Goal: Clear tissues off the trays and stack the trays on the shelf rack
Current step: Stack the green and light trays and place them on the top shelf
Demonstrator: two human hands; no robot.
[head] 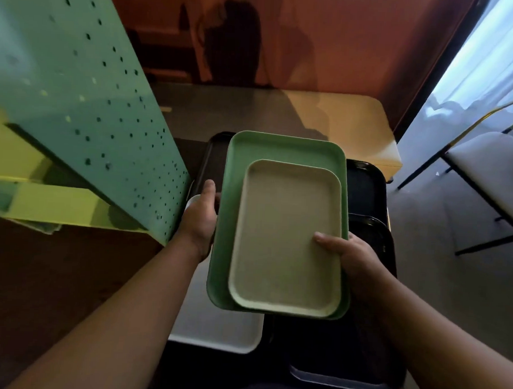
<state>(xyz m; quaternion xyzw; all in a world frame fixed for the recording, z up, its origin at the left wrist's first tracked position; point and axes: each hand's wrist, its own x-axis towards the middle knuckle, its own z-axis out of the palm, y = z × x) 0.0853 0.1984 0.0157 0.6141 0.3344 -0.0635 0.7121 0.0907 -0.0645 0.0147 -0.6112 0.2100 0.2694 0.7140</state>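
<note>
Between your two hands, a cream tray (285, 239) lies nested inside a larger green tray (234, 193), both raised above the black trays (367, 193) and a white tray (217, 331) lying below. Your left hand (200, 212) clasps the green tray's left rim. Your right hand (344, 251) clamps the right edge, thumb pressed onto the cream tray. The perforated green shelf rack (85, 104) stands just to the left.
</note>
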